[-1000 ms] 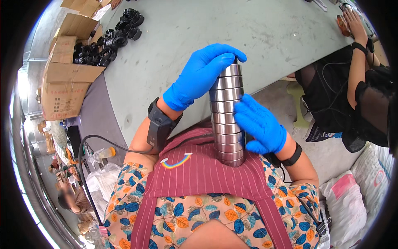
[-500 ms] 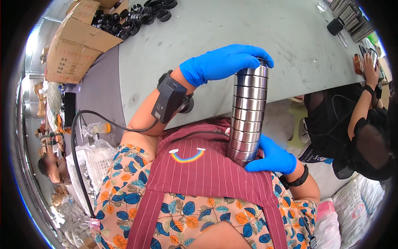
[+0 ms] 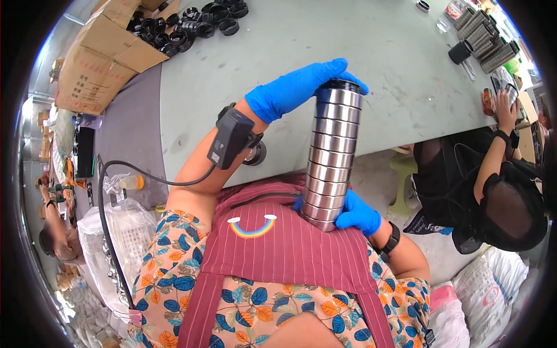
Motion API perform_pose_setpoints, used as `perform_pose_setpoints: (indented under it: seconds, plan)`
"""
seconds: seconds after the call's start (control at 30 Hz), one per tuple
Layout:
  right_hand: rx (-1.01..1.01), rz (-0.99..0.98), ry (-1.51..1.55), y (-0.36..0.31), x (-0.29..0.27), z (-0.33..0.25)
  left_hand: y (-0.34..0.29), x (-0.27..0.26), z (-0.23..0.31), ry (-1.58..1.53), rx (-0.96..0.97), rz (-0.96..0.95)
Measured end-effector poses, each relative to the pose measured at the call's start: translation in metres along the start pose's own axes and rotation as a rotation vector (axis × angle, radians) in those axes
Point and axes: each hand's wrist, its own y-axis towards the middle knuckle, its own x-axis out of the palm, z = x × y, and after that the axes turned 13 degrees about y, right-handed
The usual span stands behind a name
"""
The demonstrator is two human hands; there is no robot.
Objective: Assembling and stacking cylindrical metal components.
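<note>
A tall stack of shiny steel rings (image 3: 329,158) with thin dark seams leans upright in front of my apron. My left hand (image 3: 301,90), in a blue glove, is closed around its upper end, fingers passing behind it. A black rim (image 3: 340,85) shows at the stack's top. Lower down, my right hand (image 3: 360,214), also blue-gloved, grips the bottom end against the apron; some of its fingers are hidden behind the stack. Beside my left forearm, a black and silver ring-shaped part (image 3: 255,153) sits at the table's near edge, partly covered.
Several black rings (image 3: 200,26) lie by an open cardboard box (image 3: 104,61) at the far left of the grey table (image 3: 232,64). Stacked ring columns (image 3: 493,49), a black cup-like part (image 3: 460,52) and a clear bottle (image 3: 449,16) stand far right. A co-worker's arm (image 3: 493,151) is at right.
My left fingers have shifted from over the stack's top to behind it, uncovering the black rim. The stack and both hands appear slightly further left, and the whole view has shifted somewhat.
</note>
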Motion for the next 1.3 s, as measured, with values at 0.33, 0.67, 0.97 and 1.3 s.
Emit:
perform_pose_setpoints:
  seconds: [0.33,0.67,0.97,1.3]
  plan:
    - [-0.087,0.263,-0.676,-0.022,0.005,-0.046,-0.028,0.007,0.002,-0.146,0.097,0.041]
    - [-1.044,0.309,-1.819,0.0,0.021,-0.077,-0.025,0.014,0.006,-0.182,0.075,0.033]
    - [-0.99,0.316,-2.043,0.011,0.015,-0.09,-0.026,0.015,0.003,-0.229,0.049,0.058]
    - [-1.057,0.412,-1.768,0.004,0.017,-0.081,-0.021,0.015,-0.002,-0.164,0.074,0.061]
